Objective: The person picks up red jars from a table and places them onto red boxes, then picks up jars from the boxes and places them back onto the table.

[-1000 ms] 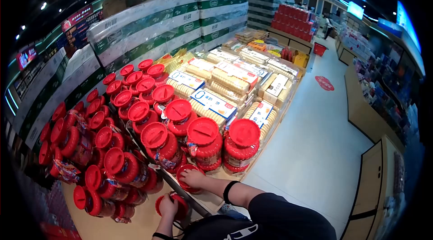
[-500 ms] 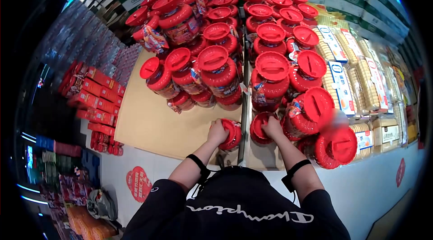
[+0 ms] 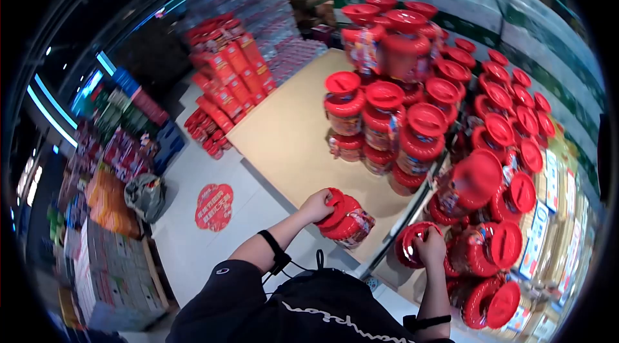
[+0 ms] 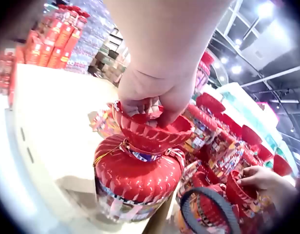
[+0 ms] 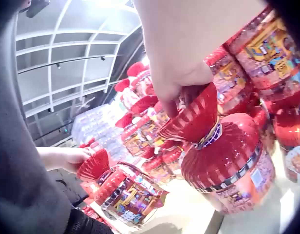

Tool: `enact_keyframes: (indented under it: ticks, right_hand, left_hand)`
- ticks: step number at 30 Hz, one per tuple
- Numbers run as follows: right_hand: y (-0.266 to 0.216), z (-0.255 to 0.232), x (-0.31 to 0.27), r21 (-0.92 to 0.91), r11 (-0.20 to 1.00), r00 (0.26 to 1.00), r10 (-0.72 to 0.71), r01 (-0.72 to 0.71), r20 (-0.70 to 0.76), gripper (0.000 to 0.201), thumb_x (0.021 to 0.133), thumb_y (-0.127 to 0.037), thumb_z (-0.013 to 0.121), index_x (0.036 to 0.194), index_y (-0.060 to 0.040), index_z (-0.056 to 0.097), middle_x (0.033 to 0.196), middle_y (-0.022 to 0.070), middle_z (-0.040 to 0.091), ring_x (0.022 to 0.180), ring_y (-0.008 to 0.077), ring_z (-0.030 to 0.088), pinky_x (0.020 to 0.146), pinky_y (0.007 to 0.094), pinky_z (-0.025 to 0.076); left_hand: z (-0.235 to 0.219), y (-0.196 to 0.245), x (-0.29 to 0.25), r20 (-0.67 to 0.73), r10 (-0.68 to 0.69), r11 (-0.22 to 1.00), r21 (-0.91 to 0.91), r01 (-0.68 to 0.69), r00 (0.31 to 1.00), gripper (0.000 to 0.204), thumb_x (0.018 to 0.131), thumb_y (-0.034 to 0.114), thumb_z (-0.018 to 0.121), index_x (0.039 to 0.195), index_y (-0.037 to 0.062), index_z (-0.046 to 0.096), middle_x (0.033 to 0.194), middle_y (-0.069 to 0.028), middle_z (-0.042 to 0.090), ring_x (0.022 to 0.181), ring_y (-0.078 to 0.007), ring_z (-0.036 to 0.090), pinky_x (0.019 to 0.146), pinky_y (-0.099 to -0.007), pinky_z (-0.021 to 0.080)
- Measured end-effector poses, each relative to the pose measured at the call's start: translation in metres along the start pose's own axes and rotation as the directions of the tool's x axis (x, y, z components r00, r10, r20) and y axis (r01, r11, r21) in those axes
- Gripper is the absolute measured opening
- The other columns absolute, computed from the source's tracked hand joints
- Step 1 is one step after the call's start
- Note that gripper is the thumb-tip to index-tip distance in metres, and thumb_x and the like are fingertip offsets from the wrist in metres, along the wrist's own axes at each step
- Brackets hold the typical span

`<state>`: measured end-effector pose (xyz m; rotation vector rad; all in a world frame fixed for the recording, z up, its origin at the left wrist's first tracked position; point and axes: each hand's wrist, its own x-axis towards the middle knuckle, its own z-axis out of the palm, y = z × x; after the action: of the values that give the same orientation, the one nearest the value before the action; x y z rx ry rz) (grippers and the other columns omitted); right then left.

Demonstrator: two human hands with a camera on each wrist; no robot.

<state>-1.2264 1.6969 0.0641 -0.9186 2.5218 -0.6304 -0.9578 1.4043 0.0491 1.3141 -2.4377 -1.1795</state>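
Note:
In the head view my left hand (image 3: 318,205) grips the flared red lid of a plastic jar (image 3: 353,224), near the front edge of the bare tan board. The left wrist view shows its fingers curled inside the lid's hollow, pinching the grip there; below is the ribbed red shoulder (image 4: 135,165) with a gold tie at the neck. My right hand (image 3: 432,249) holds a second red-lidded jar (image 3: 406,245) by the lid, across the dark divider. In the right wrist view this jar's printed label (image 5: 247,187) shows, its fingertips partly hidden by the lid's rim.
Stacked red-lidded jars (image 3: 385,117) stand behind on the tan board (image 3: 284,143). More jars (image 3: 493,246) crowd the right side, close by my right hand, with packaged biscuits (image 3: 548,214) beyond. A divider (image 3: 412,211) runs between the two sections. Red boxes (image 3: 232,78) stand at far left.
The head view has swung left. My left hand has shifted its jar away from the divider, leftward over the tan board. The right hand stays on its jar's lid beside the divider.

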Motion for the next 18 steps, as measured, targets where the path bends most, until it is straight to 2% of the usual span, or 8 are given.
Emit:
enact_keyframes:
  ticks: [2,3,5,7,11,12,15,18]
  right_hand:
    - [-0.048,-0.008,-0.006,-0.092,0.989,0.992,-0.115,0.120,0.056,0.034,0.076,-0.031,0.074,0.096,-0.0065,0.063,0.092,0.0179,0.070,0.089,0.0371,0.068,0.080,0.0476,0.053]
    - [-0.064,0.003,-0.004,-0.095,0.977,0.982,-0.187,0.188,0.027,0.036,0.071,-0.033,0.079,0.085,-0.0042,0.062,0.082,0.0167,0.068,0.081,0.0359,0.067,0.073,0.0465,0.053]
    - [-0.121,0.010,-0.009,-0.103,0.948,0.949,-0.288,0.302,0.131,0.038,0.072,-0.036,0.079,0.086,-0.0046,0.064,0.081,0.0163,0.069,0.081,0.0352,0.068,0.074,0.0457,0.053]
    - [-0.177,0.031,-0.011,-0.135,0.912,0.908,-0.352,0.387,0.225,0.040,0.072,-0.040,0.080,0.087,-0.0054,0.067,0.082,0.0147,0.070,0.081,0.0325,0.069,0.073,0.0429,0.054]
    - [-0.278,0.100,-0.022,0.001,0.816,0.777,-0.551,0.578,0.306,0.039,0.073,-0.036,0.081,0.087,-0.0043,0.065,0.079,0.0134,0.070,0.075,0.0295,0.069,0.068,0.0400,0.054]
    - [-0.305,0.118,-0.027,0.053,0.805,0.757,-0.576,0.591,0.308,0.038,0.075,-0.038,0.078,0.088,-0.0048,0.066,0.079,0.0147,0.069,0.076,0.0327,0.068,0.070,0.0430,0.054]
    - [-0.392,0.169,-0.045,0.219,0.800,0.724,-0.600,0.559,0.340,0.033,0.078,-0.029,0.078,0.089,-0.0014,0.065,0.077,0.0149,0.069,0.072,0.0295,0.069,0.068,0.0394,0.054]
    - [-0.464,0.230,-0.051,0.345,0.746,0.664,-0.665,0.569,0.342,0.031,0.083,-0.024,0.076,0.098,0.0017,0.066,0.082,0.0162,0.071,0.075,0.0268,0.070,0.071,0.0372,0.055]
  left_hand:
    - [-0.032,-0.043,-0.031,-0.081,-0.005,0.997,-0.080,-0.002,0.997,0.031,0.075,0.020,0.072,0.099,0.0041,0.060,0.087,-0.0140,0.067,0.083,-0.0284,0.067,0.075,-0.0387,0.053]
    - [-0.060,-0.036,-0.061,-0.110,-0.086,0.996,-0.040,0.082,0.990,0.033,0.076,0.021,0.072,0.101,0.0034,0.060,0.088,-0.0153,0.067,0.084,-0.0298,0.067,0.076,-0.0392,0.054]
    - [-0.092,-0.068,-0.108,-0.217,-0.190,0.982,-0.038,0.187,0.957,0.035,0.078,0.023,0.072,0.104,0.0026,0.060,0.093,-0.0173,0.068,0.088,-0.0329,0.068,0.078,-0.0409,0.054]
    - [-0.115,-0.119,-0.149,-0.318,-0.266,0.964,-0.071,0.257,0.910,0.038,0.080,0.025,0.072,0.108,0.0016,0.060,0.100,-0.0193,0.068,0.095,-0.0355,0.067,0.083,-0.0423,0.054]
    - [-0.161,-0.217,-0.237,-0.426,-0.452,0.892,-0.193,0.409,0.784,0.036,0.083,0.023,0.070,0.109,0.0010,0.060,0.108,-0.0210,0.067,0.104,-0.0359,0.066,0.087,-0.0430,0.053]
    - [-0.172,-0.242,-0.259,-0.460,-0.479,0.877,-0.225,0.424,0.747,0.034,0.084,0.022,0.068,0.109,0.0009,0.060,0.110,-0.0214,0.067,0.105,-0.0364,0.065,0.088,-0.0438,0.052]
    - [-0.210,-0.313,-0.328,-0.539,-0.500,0.862,-0.236,0.448,0.678,0.033,0.083,0.021,0.067,0.109,0.0009,0.060,0.110,-0.0212,0.068,0.104,-0.0370,0.065,0.089,-0.0445,0.052]
    - [-0.239,-0.383,-0.387,-0.609,-0.575,0.791,-0.244,0.561,0.546,0.031,0.083,0.021,0.067,0.106,0.0014,0.061,0.105,-0.0205,0.069,0.098,-0.0370,0.067,0.083,-0.0455,0.054]
